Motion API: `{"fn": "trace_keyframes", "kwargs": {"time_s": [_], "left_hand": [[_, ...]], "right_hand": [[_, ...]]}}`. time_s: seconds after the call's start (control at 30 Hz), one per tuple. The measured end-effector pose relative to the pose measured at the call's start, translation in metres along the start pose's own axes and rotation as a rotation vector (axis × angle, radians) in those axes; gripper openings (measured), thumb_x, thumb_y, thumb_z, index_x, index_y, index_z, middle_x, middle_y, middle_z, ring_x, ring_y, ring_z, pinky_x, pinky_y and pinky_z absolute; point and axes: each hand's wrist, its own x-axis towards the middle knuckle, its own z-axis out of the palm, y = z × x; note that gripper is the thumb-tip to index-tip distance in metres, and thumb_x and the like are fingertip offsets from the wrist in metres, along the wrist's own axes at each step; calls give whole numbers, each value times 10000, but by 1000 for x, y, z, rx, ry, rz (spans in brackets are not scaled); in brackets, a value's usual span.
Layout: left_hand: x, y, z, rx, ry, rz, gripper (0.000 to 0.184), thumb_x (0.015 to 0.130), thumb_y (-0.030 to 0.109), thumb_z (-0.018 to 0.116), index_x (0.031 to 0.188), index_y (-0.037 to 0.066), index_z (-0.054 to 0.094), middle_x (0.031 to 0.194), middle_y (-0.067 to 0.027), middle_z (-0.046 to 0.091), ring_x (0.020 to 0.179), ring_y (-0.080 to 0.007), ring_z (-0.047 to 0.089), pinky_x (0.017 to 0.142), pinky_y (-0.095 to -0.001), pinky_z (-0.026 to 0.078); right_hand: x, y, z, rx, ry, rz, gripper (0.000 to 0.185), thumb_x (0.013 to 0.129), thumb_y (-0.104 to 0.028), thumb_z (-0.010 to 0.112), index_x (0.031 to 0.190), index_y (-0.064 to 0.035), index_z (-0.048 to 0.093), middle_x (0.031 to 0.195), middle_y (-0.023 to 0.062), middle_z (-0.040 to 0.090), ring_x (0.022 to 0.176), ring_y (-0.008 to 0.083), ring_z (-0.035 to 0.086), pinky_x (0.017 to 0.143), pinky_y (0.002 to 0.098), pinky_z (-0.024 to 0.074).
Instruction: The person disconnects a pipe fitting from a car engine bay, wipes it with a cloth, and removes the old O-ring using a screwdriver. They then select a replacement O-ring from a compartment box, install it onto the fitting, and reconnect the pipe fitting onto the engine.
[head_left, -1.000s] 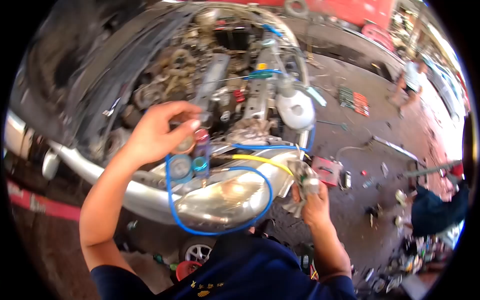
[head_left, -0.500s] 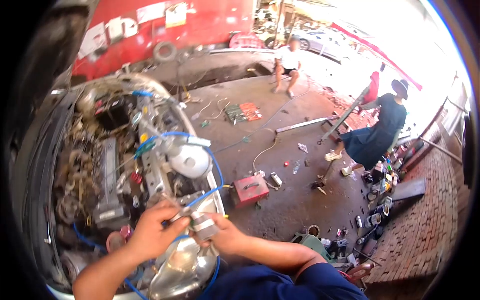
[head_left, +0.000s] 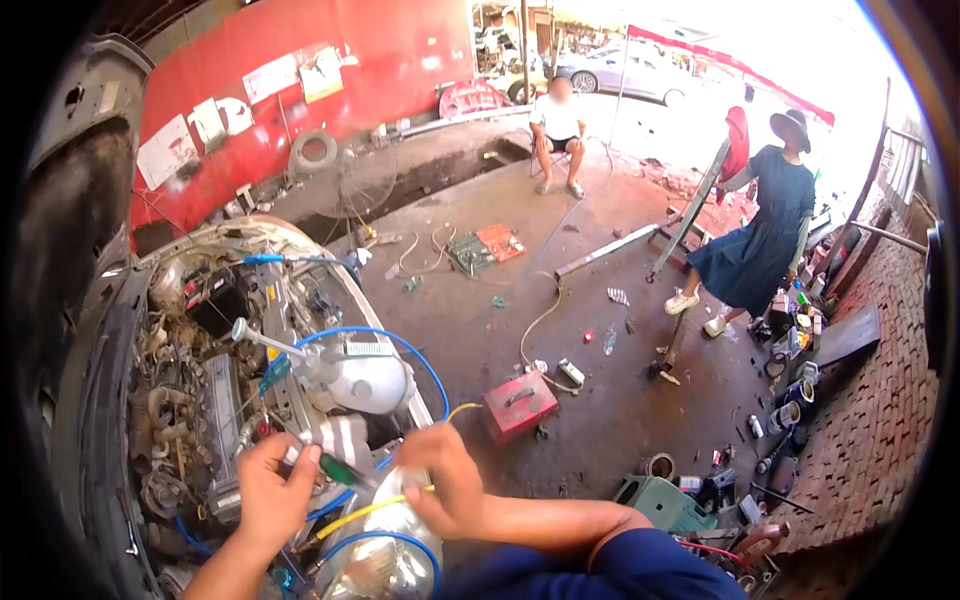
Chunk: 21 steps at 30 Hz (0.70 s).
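Over the front of an open car engine bay, my left hand [head_left: 268,495] pinches a small green object [head_left: 342,470] with a pale end. A striped grey-white piece [head_left: 340,438] shows just beyond the fingers; whether it belongs to that object I cannot tell. My right hand [head_left: 448,488] is curled with its fingers together, to the right of the green object. Blur hides what those fingertips hold, if anything. Below the hands runs a yellow hose [head_left: 350,519], over a clear headlamp [head_left: 385,560]. A blue hose [head_left: 432,362] loops around a silver spray gun's round cup [head_left: 372,385].
The raised hood [head_left: 85,150] stands left of the engine [head_left: 215,400]. On the floor are a red toolbox [head_left: 520,405] and an open tool case [head_left: 485,250]. One person [head_left: 558,120] sits; another [head_left: 765,205] is at the right. Cans and bottles line the brick wall [head_left: 850,450].
My hands have drawn apart; the grey-banded piece between them has left my right hand. The green object and yellow hose now show. The view has shifted slightly.
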Motion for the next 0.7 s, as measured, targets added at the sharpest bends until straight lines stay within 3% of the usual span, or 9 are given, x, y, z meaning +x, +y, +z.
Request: {"fn": "trace_keyframes", "kwargs": {"time_s": [0.07, 0.1, 0.2, 0.3, 0.33, 0.43, 0.47, 0.57, 0.7], "left_hand": [[3, -3, 1, 63, 16, 12, 204, 1018, 77, 728, 841, -17, 689, 665, -20, 676, 625, -80, 644, 569, -278, 481], [1, -5, 5, 84, 35, 15, 181, 1028, 90, 726, 876, -4, 695, 696, -15, 685, 630, -75, 639, 574, -273, 485], [4, -11, 13, -308, -19, -98, 156, 1053, 154, 728, 970, 24, 705, 758, -2, 685, 642, -74, 623, 602, -256, 503], [-1, -7, 19, -367, 34, -134, 189, 1064, 180, 718, 967, 17, 711, 760, -7, 682, 664, -83, 631, 624, -254, 509], [-2, -8, 18, -418, 0, -136, 210, 1072, 195, 706, 978, 7, 712, 792, -33, 708, 684, -103, 652, 648, -269, 525], [-8, -28, 17, -451, -89, -130, 211, 1066, 197, 713, 994, -1, 720, 823, -60, 737, 689, -128, 666, 665, -291, 541], [-11, -30, 14, -503, -118, -130, 196, 1073, 182, 686, 1059, -11, 719, 893, -100, 763, 722, -163, 694, 688, -315, 565], [-17, 5, 13, -744, 4, -259, 198, 1070, 158, 645, 1119, -25, 701, 872, -111, 744, 737, -193, 693, 745, -345, 600], [-27, -1, 6, -712, -14, -236, 225, 1068, 151, 646, 1215, -17, 669, 902, -106, 760, 694, -168, 683, 684, -302, 604]], "right_hand": [[10, -18, -3, 16, -207, -289, 294, 965, -159, 719, 1231, -40, 680, 1153, 132, 691, 1100, 330, 671, 966, 488, 529], [14, -25, 6, -32, -238, -273, 332, 936, -120, 760, 1243, -38, 665, 1163, 139, 675, 1103, 349, 660, 976, 474, 530], [21, 0, 23, -89, -109, 10, 377, 871, -55, 837, 1170, -30, 610, 1143, 154, 629, 1037, 377, 651, 939, 467, 545], [12, 14, 21, 261, -313, 631, 303, 1000, -144, 776, 1133, -16, 535, 989, 154, 618, 846, 306, 615, 786, 412, 528], [15, 8, 20, 269, -326, 572, 269, 1083, -236, 690, 1130, -21, 534, 881, 133, 599, 778, 265, 596, 733, 400, 501], [10, 13, 18, 327, -467, 570, 292, 1126, -311, 615, 1107, -24, 562, 821, 129, 578, 749, 255, 580, 709, 386, 480], [10, 14, 21, 357, -425, 528, 371, 1154, -370, 557, 1056, -15, 600, 782, 81, 551, 736, 201, 553, 697, 370, 469], [8, 19, 24, 432, -427, 671, 425, 1155, -372, 559, 1001, 14, 645, 740, 62, 511, 712, 138, 473, 647, 376, 430], [16, 7, 25, 525, -514, 780, 462, 1159, -401, 551, 996, 18, 653, 720, -20, 459, 718, 107, 424, 625, 353, 406]]}}
